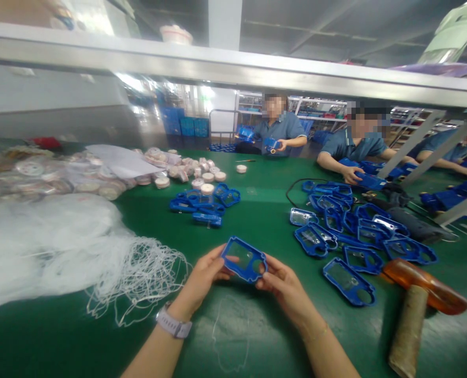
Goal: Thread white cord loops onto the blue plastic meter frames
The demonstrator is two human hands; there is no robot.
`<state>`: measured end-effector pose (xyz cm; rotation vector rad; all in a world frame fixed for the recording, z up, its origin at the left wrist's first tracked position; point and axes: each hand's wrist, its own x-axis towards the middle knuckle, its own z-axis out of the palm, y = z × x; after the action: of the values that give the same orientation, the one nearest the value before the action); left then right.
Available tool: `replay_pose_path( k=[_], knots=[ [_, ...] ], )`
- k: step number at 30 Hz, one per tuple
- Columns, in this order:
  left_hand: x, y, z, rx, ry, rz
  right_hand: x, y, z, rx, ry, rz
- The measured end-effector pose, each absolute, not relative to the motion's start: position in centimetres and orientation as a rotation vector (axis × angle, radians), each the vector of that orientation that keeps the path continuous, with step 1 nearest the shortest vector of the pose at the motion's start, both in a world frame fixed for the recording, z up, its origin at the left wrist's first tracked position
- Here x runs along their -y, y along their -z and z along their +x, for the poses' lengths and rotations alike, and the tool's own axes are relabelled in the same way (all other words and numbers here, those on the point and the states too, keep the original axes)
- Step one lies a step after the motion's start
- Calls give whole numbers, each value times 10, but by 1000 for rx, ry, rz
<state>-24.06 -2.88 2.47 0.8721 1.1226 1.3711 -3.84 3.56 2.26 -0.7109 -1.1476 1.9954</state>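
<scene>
Between my two hands, a blue plastic frame (239,272) with a clear window and a round hole at one end is held above the green table. My left hand (205,278) grips its left end, fingers partly behind the window. At the right end, beside the round hole, my right hand (282,281) pinches the rim. Below the frame, a thin white cord loop (213,336) lies on the table. Similar blue frames (349,283) are piled to the right, and a smaller group of blue parts (207,219) sits farther ahead.
An orange-headed mallet (426,286) lies at the right. White cords (138,273) and plastic bags (48,247) cover the left, with tape rolls (207,189) behind. A metal shelf beam (233,68) crosses overhead. Co-workers (282,131) handle blue parts across the table.
</scene>
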Motion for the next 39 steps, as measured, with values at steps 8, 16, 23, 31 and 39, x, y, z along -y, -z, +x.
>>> replay_pose_path(
  k=[8,16,23,31,39],
  knots=[
    [30,-24,-227,-1262,-1517,891,-31,-24,-42,1141,-1985,-716],
    [31,-25,-221,-1160,-1506,854,-30,-19,-45,1135,-1961,-729],
    [32,-25,-219,-1035,-1501,739,-30,-20,-45,1122,-1956,-689],
    [31,-24,-214,-1132,-1547,795,-29,-18,-45,1145,-1938,-686],
    [32,-26,-210,-1100,-1519,811,-28,-17,-48,1155,-1904,-700]
  ],
)
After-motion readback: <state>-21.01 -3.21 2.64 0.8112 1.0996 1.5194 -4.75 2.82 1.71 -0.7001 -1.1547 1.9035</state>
